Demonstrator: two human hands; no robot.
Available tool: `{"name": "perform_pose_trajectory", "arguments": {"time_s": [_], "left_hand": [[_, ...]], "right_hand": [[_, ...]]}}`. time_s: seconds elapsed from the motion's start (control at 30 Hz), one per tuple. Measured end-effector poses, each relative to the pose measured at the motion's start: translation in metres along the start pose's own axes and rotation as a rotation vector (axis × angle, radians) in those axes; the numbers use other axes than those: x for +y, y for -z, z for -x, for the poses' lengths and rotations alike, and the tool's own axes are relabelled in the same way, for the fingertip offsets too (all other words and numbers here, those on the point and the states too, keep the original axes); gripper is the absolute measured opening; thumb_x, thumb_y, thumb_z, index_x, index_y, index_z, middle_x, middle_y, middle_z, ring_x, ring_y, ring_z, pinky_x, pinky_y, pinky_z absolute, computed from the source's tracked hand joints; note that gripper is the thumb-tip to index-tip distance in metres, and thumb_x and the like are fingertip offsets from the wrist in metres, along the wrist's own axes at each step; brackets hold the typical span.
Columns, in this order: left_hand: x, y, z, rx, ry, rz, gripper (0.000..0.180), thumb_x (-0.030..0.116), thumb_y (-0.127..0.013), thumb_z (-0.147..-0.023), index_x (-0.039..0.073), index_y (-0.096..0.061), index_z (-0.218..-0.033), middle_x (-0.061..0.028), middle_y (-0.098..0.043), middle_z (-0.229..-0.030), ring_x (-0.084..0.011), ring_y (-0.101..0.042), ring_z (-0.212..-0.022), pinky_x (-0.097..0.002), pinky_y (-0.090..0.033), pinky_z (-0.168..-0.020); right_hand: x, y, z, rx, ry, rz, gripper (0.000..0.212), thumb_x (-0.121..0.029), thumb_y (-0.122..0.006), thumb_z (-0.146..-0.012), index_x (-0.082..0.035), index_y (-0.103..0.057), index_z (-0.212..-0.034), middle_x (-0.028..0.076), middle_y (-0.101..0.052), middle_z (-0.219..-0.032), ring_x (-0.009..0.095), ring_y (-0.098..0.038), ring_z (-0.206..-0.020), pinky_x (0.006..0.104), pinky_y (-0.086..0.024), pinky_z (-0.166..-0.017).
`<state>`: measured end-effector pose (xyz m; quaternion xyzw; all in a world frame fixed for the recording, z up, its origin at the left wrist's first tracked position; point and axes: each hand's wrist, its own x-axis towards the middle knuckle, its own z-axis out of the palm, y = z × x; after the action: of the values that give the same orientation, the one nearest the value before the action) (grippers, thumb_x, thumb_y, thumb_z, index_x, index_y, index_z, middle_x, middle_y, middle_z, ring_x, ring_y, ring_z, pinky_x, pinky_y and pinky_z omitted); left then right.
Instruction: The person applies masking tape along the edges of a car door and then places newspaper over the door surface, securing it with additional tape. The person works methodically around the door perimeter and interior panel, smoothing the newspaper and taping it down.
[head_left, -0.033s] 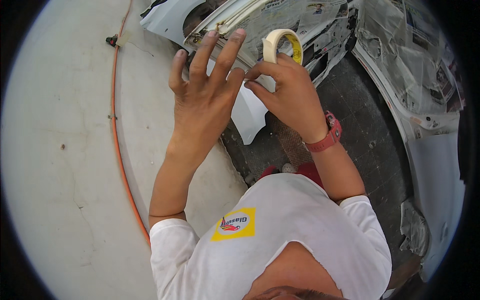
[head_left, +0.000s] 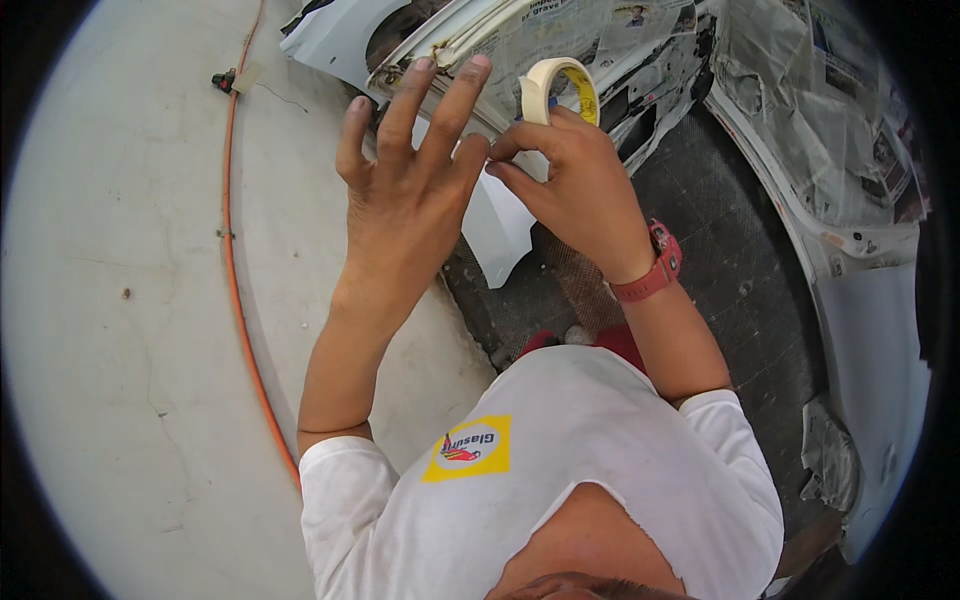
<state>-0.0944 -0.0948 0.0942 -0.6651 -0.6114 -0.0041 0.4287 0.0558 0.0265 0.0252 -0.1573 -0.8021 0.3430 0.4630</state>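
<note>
Near the newspaper-covered panel (head_left: 640,45), my right hand (head_left: 585,175) grasps the tape roll (head_left: 536,95), thumb and forefinger pinched beside my left hand (head_left: 410,195); three fingers spread, grip can't be told. I'd keep both steady.

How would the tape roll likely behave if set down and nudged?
Set on edge, the tape roll would probably roll, given its round rim. It is likely light for its size, since its middle is hollow. The thickly wound band around a yellow core suggests it would hold its shape.
</note>
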Motion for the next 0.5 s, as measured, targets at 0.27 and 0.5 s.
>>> {"name": "perform_pose_trajectory", "arguments": {"time_s": [0.27,0.5], "left_hand": [[-0.033,0.004,-0.019,0.190,0.311,0.218,0.052,0.025,-0.087,-0.098,0.028,-0.072,-0.147,-0.0088,-0.056,-0.168,-0.0309,-0.043,-0.158,-0.0538,-0.027,-0.129],[-0.035,-0.033,-0.026,0.255,0.337,0.656,0.064,0.019,-0.087,-0.097,0.005,-0.065,-0.155,-0.0195,-0.069,-0.157,-0.0351,-0.068,-0.140,-0.0530,-0.041,-0.125]], "right_hand": [[0.026,-0.032,-0.030,0.169,-0.354,-0.828,0.021,-0.019,-0.090,-0.096,-0.001,-0.082,-0.102,0.005,-0.079,-0.092,0.013,-0.070,-0.084,0.0307,-0.055,-0.079],[0.029,-0.069,-0.041,0.234,-0.399,-1.218,0.025,-0.021,-0.092,-0.096,-0.002,-0.083,-0.108,0.001,-0.078,-0.096,0.009,-0.068,-0.088,0.0266,-0.052,-0.081]]}}
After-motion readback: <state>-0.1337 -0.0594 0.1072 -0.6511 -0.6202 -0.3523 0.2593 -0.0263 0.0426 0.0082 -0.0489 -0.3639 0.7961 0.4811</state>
